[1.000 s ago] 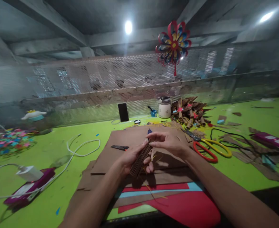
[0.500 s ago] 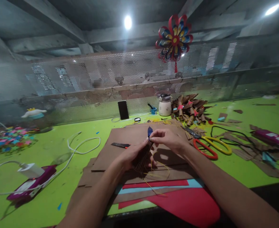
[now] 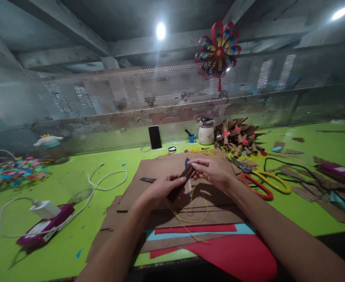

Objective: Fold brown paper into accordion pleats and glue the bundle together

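My left hand [image 3: 163, 186] is closed round the lower part of a folded, pleated strip of brown paper [image 3: 182, 181]. My right hand [image 3: 212, 171] pinches the strip's upper end with fingers pressed together. A thin yellow string [image 3: 190, 213] hangs in a loop from the strip down onto the brown cardboard sheets [image 3: 160, 168]. Both hands hover over those sheets at the middle of the green table [image 3: 72, 203]. Red and light blue paper sheets [image 3: 219, 250] lie under the cardboard near the front edge.
Red and yellow handled scissors [image 3: 263, 184] lie right of my hands. A pile of rolled brown paper pieces [image 3: 237, 135] and a white jar [image 3: 206, 133] stand behind. A white cable and charger [image 3: 44, 207] lie left by a pink device [image 3: 43, 229]. A paper pinwheel [image 3: 218, 49] hangs above.
The pleated strip has been squeezed into a narrower bundle and tilted. My right hand slid to its upper end, and the yellow string now hangs free in a loop below.
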Motion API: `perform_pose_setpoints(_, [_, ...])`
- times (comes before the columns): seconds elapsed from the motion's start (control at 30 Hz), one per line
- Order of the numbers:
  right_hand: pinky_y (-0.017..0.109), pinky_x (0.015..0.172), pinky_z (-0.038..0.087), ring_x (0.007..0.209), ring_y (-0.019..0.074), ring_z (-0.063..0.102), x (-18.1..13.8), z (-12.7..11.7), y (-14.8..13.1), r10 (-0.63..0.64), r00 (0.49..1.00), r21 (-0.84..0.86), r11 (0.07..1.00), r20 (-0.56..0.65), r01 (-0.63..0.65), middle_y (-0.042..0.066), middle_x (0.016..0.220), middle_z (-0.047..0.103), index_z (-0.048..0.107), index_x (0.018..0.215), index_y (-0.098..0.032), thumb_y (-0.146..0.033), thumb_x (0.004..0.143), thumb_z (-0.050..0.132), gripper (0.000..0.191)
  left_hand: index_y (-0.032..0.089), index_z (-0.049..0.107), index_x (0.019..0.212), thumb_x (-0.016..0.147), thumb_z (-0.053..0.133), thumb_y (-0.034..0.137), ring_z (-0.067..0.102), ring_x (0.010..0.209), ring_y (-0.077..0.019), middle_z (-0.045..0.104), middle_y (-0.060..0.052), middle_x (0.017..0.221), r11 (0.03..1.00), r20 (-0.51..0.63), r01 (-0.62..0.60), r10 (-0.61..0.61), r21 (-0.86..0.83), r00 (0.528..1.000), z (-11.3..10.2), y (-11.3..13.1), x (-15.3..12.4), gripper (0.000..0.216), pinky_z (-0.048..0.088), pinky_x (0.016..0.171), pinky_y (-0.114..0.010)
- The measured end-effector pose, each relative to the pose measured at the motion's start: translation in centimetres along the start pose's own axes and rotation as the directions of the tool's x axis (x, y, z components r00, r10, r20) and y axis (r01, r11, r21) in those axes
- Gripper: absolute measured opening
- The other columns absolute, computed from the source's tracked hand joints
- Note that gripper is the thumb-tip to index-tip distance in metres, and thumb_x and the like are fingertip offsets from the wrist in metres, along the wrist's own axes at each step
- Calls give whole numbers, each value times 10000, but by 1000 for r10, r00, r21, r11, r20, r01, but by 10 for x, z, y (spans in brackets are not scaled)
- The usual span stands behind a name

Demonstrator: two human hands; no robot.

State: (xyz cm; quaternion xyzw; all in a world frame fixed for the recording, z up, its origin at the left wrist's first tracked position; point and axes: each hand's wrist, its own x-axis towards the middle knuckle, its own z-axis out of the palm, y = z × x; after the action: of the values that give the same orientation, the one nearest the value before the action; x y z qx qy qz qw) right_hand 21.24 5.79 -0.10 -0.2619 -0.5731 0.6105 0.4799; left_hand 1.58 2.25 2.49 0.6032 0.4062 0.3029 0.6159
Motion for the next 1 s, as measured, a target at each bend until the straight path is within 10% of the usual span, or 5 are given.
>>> perform_pose_setpoints(0.47, [278, 656, 451, 671, 100, 547, -5, 0, -6, -28, 997, 12, 1000, 72, 27, 36, 871, 601, 570, 1102, -174, -293, 700, 677, 432, 132, 603, 894, 777, 575, 375, 602, 540, -134, 643, -87, 681, 986, 129, 15, 7, -164, 992, -1, 0, -1, 272, 456, 511, -219])
perform_pose_setpoints(0.73, [194, 410, 166, 410, 35, 252, -7, 2, -14, -10, 1000, -31, 999, -4, 10, -93, 489, 345, 568, 1078, -137, -350, 725, 637, 418, 119, 582, 906, 777, 587, 344, 646, 625, -179, 642, -107, 733, 976, 100, -9, 32, -220, 994, -1, -2, 1, 259, 505, 577, -262])
perform_pose_setpoints(1.0, [207, 418, 137, 416, 33, 255, -4, 2, -13, -13, 997, -159, 987, -79, 1, -76, 502, 379, 607, 864, -131, -459, 696, 636, 370, 103, 545, 961, 772, 603, 348, 626, 610, -144, 642, -88, 730, 984, 58, -23, 33, -176, 998, 0, 0, 0, 315, 490, 581, -241])
